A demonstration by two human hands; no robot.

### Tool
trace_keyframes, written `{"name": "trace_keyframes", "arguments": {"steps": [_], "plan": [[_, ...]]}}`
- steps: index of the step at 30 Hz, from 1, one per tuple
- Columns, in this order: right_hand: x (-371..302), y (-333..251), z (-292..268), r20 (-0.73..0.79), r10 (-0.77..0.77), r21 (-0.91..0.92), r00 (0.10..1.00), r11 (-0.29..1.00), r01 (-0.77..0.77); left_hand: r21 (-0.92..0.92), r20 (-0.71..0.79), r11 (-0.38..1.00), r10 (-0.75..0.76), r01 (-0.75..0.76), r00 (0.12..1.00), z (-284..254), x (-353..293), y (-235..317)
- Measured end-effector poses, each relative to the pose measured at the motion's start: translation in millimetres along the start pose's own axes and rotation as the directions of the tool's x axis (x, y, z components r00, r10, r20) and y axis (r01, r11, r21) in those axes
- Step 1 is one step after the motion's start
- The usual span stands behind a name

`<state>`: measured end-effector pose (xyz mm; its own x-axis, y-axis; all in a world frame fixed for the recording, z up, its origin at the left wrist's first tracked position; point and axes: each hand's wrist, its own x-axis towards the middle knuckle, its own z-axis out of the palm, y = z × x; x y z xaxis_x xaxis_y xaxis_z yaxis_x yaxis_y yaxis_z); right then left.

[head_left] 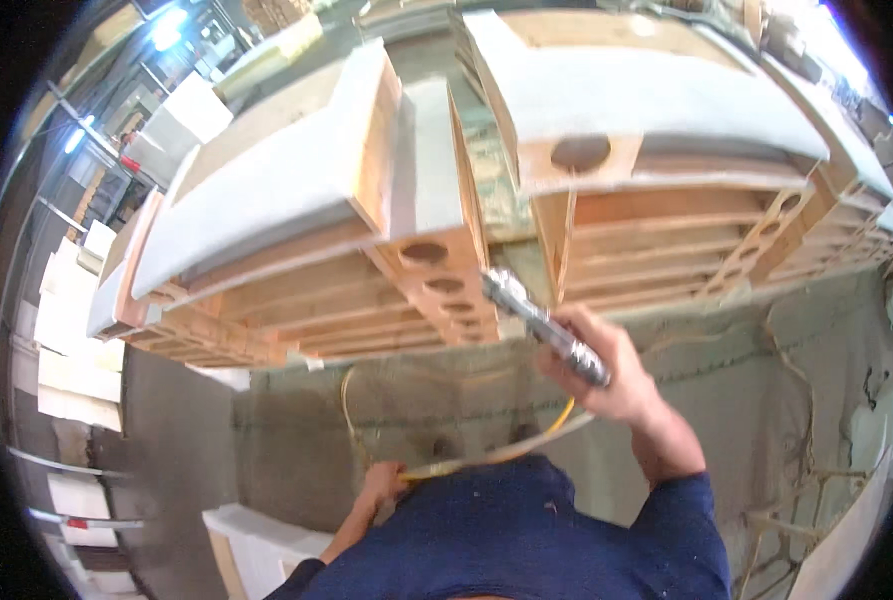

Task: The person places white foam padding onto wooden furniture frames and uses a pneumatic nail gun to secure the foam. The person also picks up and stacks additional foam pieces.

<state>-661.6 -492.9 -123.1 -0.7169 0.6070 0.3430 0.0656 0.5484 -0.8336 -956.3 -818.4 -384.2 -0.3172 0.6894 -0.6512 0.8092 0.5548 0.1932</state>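
Note:
My right hand (611,370) is wrapped around a silver and black staple gun (546,325), held up in front of me with its nose toward the gap between two wooden furniture frames. From the gun a yellow and pale air hose (511,452) curves down across my front. My left hand (382,484), low and near my body, is closed on this hose; its fingers show only in part. Closest to the gun's nose is the end board of the left wooden frame (441,262), which has a row of round holes. The right wooden frame (566,235) lies just beyond the gun.
Pale padding (656,100) covers the tops of the frames, which stand in a row. Along the floor (296,440) trails more hose. A white padded piece (266,545) sits at my lower left, and stacked pale sheets (76,330) stand farther left. Thin metal framework (796,520) is at lower right.

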Motion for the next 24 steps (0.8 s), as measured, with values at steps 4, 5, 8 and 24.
{"name": "trace_keyframes", "arguments": {"steps": [4, 5, 8, 24], "plan": [[6, -32, 19, -0.108, 0.102, -0.021, 0.989, 0.994, -0.105, -0.011, -0.009, 0.999, 0.033, -0.033, 0.999, -6, 9, -9], [10, -38, 22, -0.090, 0.116, -0.045, 0.989, 0.992, -0.120, -0.024, -0.001, 0.999, 0.023, -0.023, 1.000, -13, 12, -10], [12, -52, 50, -0.121, 0.009, -0.135, 0.993, 0.991, -0.026, -0.016, -0.080, 0.993, 0.112, -0.114, 0.990, -8, 35, -51], [9, -120, 177, -0.324, 0.220, -0.287, 0.920, 0.904, -0.317, -0.103, 0.025, 0.938, 0.334, -0.330, 0.942, -15, 28, -155]]}}
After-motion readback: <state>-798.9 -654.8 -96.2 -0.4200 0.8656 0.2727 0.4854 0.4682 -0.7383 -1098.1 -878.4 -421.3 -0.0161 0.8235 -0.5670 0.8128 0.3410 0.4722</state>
